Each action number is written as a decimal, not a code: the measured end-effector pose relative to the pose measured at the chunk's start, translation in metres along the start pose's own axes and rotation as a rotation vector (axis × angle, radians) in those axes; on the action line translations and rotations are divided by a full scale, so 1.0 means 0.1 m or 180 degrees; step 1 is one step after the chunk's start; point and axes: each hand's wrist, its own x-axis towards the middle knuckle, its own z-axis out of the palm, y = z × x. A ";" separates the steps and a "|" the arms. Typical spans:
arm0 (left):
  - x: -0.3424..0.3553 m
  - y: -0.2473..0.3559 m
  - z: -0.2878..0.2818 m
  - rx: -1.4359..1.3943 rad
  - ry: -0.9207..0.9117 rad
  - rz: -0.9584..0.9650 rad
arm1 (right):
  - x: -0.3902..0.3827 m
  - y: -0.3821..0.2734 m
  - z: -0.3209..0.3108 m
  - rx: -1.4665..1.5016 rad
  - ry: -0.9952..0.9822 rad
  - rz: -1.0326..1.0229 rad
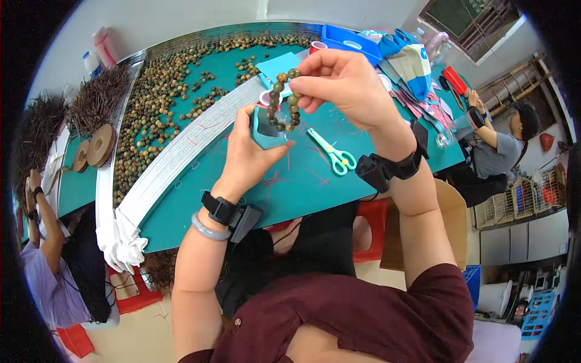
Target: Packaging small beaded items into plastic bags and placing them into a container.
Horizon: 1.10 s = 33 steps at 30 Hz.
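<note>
Right hand [345, 81] raised above the teal-covered desk [302, 181], grip pinched shut on a bracelet of brown and green round wooden beads [282, 101], which hangs as a loop from the fingertips. Left hand [251, 154] just below and left of it, fingers curled closed around a small teal foam block [266, 130]; the loop's lower end dangles right in front of the block, cannot tell if touching. Both wrists carry black strapped sensor units, left wrist also a pale grey-green bangle [207, 228]. On the desk just right of the hands lie mint-green plastic-handled scissors [334, 154], with scraps of red thread scattered around. A long white ribbed fabric strip [175, 157] runs diagonally across the desk, its end bunched at the near edge. Loose brown and green beads [157, 97] spread over the far left part of the desk. Flat brown tape rolls [100, 145] at left edge. Blue plastic tray [351, 41] at far side. Other people sit at left and right.
</note>
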 end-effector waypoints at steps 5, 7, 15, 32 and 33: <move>0.01 -0.03 0.01 0.0111 0.0108 0.0088 | -0.01 0.03 0.09 0.0105 -0.0004 0.0173; 0.00 -0.03 0.02 0.0019 0.0118 0.0049 | -0.02 0.03 0.11 0.0358 -0.0064 0.0033; 0.00 -0.04 0.01 0.0085 0.0142 0.0086 | -0.03 0.08 0.17 0.0679 -0.0028 0.0022; -0.01 -0.12 0.04 0.0195 0.0370 -0.0099 | -0.18 0.35 0.24 -0.1226 -0.0070 -0.0288; -0.01 -0.12 0.04 0.0178 0.0380 -0.0080 | -0.23 0.37 0.27 -0.1474 -0.0085 -0.0373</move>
